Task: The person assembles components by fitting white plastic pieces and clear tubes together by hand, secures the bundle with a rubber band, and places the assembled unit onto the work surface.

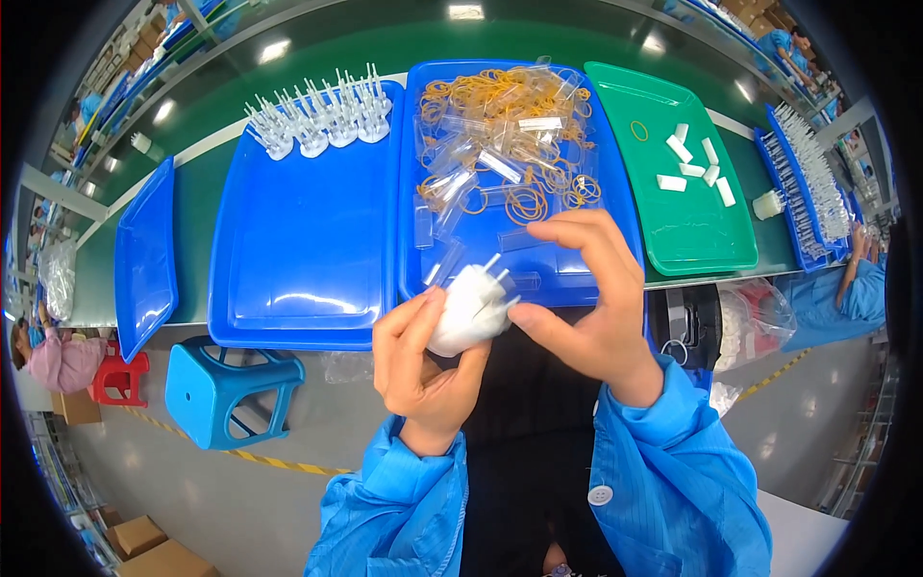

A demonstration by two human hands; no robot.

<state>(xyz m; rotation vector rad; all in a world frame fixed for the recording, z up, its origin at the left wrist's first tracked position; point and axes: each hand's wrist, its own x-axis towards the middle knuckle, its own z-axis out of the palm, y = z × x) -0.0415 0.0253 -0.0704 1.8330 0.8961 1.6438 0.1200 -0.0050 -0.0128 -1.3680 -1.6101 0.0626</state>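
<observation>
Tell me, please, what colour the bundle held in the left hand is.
The bundle in the left hand is white, clearest in the head view.

A long green worktop spans the room, edged along its far side by a pale strip, and beyond it stretches a glossy green surface carrying bright white patches of light. Below and behind, the grey floor is crossed by yellow-and-black striped tape, with a blue plastic stool near the worktop and a smaller-looking red stool farther left. Cardboard boxes sit at the lower left, crowded shelves line the right edge, and a grey metal frame stands at the left.
</observation>
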